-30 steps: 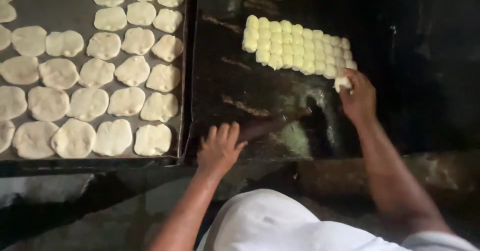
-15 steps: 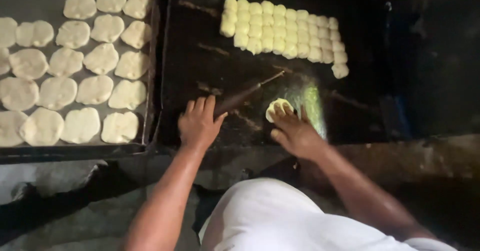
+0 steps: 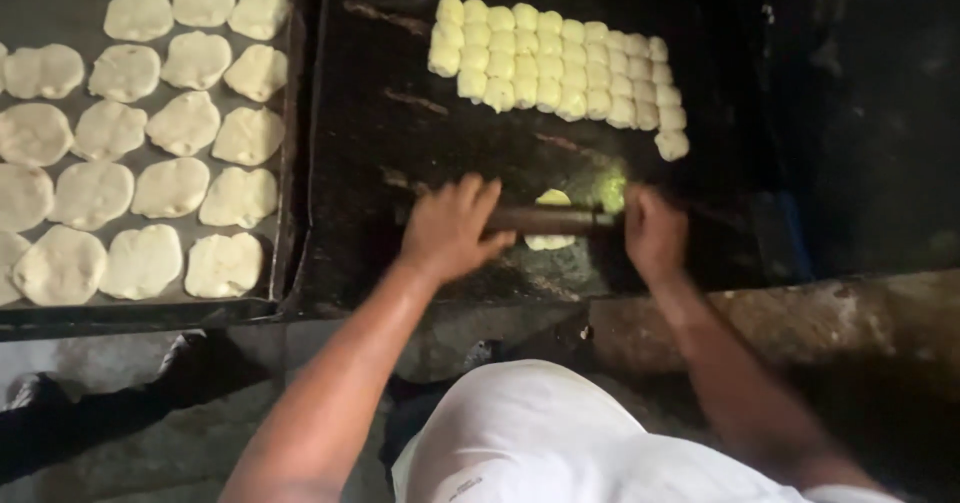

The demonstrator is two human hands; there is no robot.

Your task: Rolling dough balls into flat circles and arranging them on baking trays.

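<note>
A dark brown wooden rolling pin (image 3: 548, 220) lies across the black, oil-streaked work slab (image 3: 380, 143) with its long axis running from nine o'clock to three o'clock, square to the person's body. The left hand (image 3: 452, 227) rests palm-down over the pin's nine o'clock end, fingers spread and pointing toward twelve o'clock — flat on the wood rather than curled round it. The right hand (image 3: 654, 233) sits on the three o'clock end, fingers loosely bent over it; how far they wrap round cannot be told from above.

Between the two hands, directly beneath the middle of the pin, is a small pale yellow dough disc (image 3: 552, 221) — part shows at the pin's twelve o'clock edge, part at its six o'clock edge. It lies about midway between the hands, a little nearer the left.

At twelve to one o'clock from the hands, well apart, a tight block of small pale yellow dough balls (image 3: 556, 68) stands in rows on the same slab. At nine to ten o'clock, across a raised edge, a grey metal tray (image 3: 285, 213) holds rows of flattened whitish dough rounds (image 3: 170, 123).
</note>
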